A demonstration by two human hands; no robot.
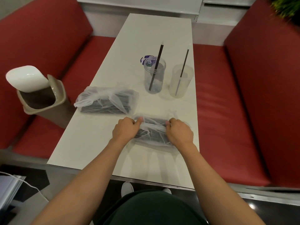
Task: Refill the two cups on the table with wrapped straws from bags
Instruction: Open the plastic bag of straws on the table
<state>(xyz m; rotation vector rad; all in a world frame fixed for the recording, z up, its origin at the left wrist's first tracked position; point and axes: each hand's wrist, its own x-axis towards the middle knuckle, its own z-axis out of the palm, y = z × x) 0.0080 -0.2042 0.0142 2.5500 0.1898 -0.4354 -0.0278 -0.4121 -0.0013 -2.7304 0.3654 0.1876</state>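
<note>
Forearms are reaching out over the near edge of a white table (pixel 90 140), where the left hand (pixel 125 129) and the right hand (pixel 179 131) are each pinching the gathered top of a thin plastic bag (pixel 152 135) packed with dark wrapped straws. Fingers and thumbs of both hands are curling tightly into the plastic, gripping it from either side, with the bag lying directly between and beneath them. Just beyond the left fingers, a second bag (pixel 107 101) of straws is lying on the table with its top bunched. Farther out past the right fingers, two cups are standing side by side: a clear cup (pixel 155 75) holding one black straw (pixel 158 59) and, to its right, a frosted cup (pixel 181 82) holding a thinner straw (pixel 185 59). Well off to the left of the left fingers, a tan swing-lid bin (pixel 43 98) is standing against a red bench seat (pixel 40 46).
</note>
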